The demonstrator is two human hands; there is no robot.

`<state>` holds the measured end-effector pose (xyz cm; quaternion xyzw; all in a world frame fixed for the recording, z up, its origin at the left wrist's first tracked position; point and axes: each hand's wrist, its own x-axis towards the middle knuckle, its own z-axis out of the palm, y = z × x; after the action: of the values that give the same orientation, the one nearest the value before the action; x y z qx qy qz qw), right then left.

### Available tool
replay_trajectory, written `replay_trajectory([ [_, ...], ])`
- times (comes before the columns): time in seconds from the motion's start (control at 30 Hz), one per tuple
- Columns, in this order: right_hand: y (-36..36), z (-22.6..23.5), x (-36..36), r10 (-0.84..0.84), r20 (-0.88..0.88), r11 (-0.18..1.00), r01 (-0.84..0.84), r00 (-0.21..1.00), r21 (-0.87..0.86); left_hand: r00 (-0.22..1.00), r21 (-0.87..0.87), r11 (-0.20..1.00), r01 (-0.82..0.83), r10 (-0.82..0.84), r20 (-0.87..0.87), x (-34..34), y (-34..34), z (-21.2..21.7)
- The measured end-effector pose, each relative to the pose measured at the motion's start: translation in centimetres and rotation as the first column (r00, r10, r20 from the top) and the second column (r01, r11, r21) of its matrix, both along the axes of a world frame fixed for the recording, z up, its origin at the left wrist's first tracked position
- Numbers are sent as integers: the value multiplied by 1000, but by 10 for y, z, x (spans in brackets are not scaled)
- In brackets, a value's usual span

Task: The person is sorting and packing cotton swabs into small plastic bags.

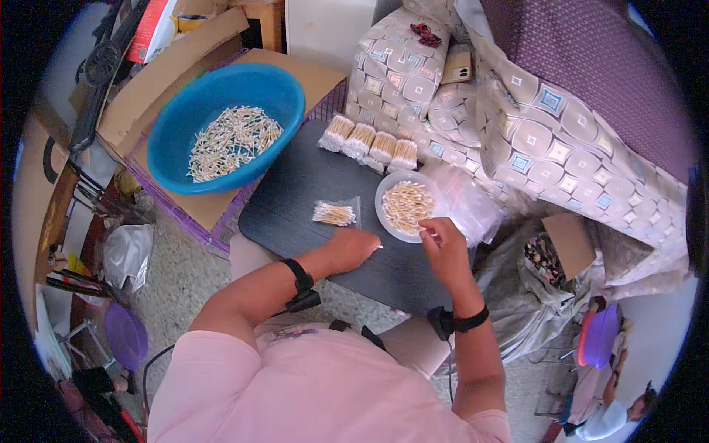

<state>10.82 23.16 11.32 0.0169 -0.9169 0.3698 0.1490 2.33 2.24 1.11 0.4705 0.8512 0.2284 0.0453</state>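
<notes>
Both hands curled on cotton swabs — left hand (353,247) mid-board, right hand (443,247) touching white bowl (385,193) rim.

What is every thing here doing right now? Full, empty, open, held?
Blue basin: partly filled with loose cotton swabs.
White bowl: filled with swabs.
Four swab bundles: packed, lined up on the dark board.
Small swab packet: lying flat.
Left hand: pinching swabs.
Right hand: at the bowl's edge.

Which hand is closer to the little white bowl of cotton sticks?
Right. The right hand touches the white bowl's near rim; the left hand rests on the dark board, off to the bowl's left.
</notes>
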Motion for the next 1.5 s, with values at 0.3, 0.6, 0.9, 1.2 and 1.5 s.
replay_trajectory([
  [0.3,7,-23,-80,195,-14,946,-185,981,268,1000,11,1000,19,-20,14,-2,0,-3],
  [0.6,-2,-48,-117,205,170,905,-253,964,342,998,9,1000,25,-25,50,-2,1,0],
  [0.9,-6,-41,-125,246,183,865,-301,952,402,997,10,1000,14,-15,76,-10,1,-6],
  [1.2,0,-41,-112,231,-18,938,-218,973,271,993,-38,999,6,-1,114,-1,-1,7],
  [1.5,3,-39,-51,-70,-57,975,56,996,-216,999,49,999,-2,0,40,2,-3,-3],
])
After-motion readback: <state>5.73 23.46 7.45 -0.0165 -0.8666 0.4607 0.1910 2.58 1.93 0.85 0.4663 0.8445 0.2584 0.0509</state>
